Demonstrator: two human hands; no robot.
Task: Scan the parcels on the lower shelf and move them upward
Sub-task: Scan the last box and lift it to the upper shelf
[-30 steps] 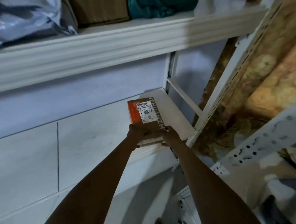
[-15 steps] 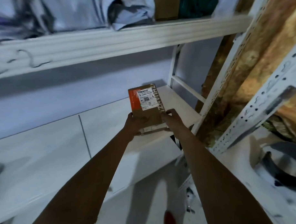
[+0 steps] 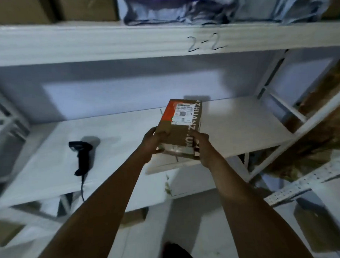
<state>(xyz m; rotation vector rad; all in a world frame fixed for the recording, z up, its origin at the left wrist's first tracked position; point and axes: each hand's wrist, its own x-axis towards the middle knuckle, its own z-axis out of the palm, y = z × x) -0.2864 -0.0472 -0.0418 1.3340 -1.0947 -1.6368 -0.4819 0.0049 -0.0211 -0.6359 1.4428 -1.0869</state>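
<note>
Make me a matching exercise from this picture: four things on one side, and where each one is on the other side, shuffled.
Things:
1. cardboard parcel
2. barcode scanner
3. grey mailer bags
4. handwritten 2-2

Places:
A. on the front edge of the upper shelf
B. held by the left hand and right hand
C. lying on the white shelf board, left of the arms
D. piled on top of the upper shelf

Pairs: 1-B, 2-C, 3-D, 4-A.

L hand (image 3: 152, 143); R hand (image 3: 204, 148); both curled
</note>
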